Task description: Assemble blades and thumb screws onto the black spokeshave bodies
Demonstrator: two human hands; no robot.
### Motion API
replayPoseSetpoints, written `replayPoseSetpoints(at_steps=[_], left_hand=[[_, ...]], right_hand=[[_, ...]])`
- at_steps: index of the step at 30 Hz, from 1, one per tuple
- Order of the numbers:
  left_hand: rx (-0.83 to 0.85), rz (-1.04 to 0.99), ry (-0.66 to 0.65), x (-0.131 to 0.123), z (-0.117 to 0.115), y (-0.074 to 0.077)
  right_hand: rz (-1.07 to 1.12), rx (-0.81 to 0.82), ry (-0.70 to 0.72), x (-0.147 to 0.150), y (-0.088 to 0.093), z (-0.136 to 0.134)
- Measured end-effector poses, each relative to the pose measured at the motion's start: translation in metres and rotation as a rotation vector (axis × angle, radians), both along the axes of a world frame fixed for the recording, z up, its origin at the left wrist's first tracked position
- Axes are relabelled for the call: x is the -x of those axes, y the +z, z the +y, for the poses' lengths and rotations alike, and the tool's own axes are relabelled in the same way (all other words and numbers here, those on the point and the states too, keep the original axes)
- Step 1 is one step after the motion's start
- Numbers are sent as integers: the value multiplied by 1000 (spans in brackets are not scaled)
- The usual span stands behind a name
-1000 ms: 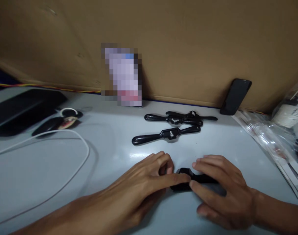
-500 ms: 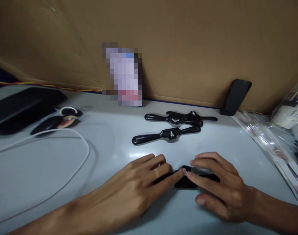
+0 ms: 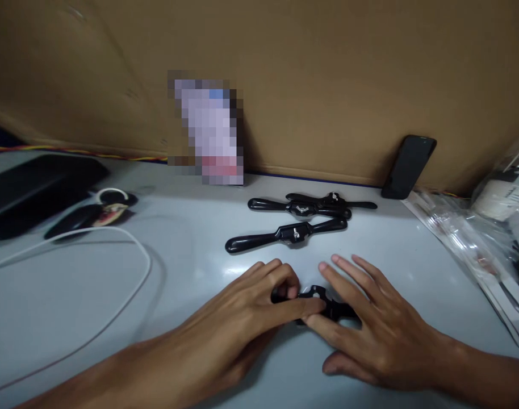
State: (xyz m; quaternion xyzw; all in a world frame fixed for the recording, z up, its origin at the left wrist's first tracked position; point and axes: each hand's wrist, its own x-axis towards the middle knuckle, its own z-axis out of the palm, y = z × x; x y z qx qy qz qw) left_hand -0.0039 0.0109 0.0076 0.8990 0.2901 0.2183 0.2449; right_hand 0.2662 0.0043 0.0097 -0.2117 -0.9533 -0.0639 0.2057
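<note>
Your left hand curled, fingertips pinching left end of spokeshave, flat on table. Your right hand loose, fingers spread, lying over its right end. More tools lie just beyond both hands' fingertips.

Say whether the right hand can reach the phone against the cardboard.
Probably yes: the right hand lies open on a black tool, and only bare table separates it from the phone.

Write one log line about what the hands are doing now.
left hand: curled on black tool | right hand: open, resting on it | table: three similar tools behind, untouched
</note>
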Motion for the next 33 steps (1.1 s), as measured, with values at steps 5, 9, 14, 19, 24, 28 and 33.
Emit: replayPoseSetpoints(at_steps=[5, 9, 14, 19, 24, 28, 33], left_hand=[[25, -40, -5, 2, 1, -1], [28, -116, -21, 2, 2, -2], [3, -133, -21, 0, 4, -4], [-18, -13, -10, 1, 0, -3], [-33, -2, 17, 0, -2, 1], [-21, -18, 32, 0, -2, 2], [-32, 33, 37, 2, -3, -1]], right_hand=[[268, 110, 14, -2, 1, 7], [209, 110, -46, 1, 0, 7], [161, -1, -12, -1, 1, 7], [117, -54, 68, -1, 1, 9], [-36, -36, -10, 2, -1, 4], [-121, -71, -41, 4, -1, 1], [139, 17, 18, 2, -2, 4]])
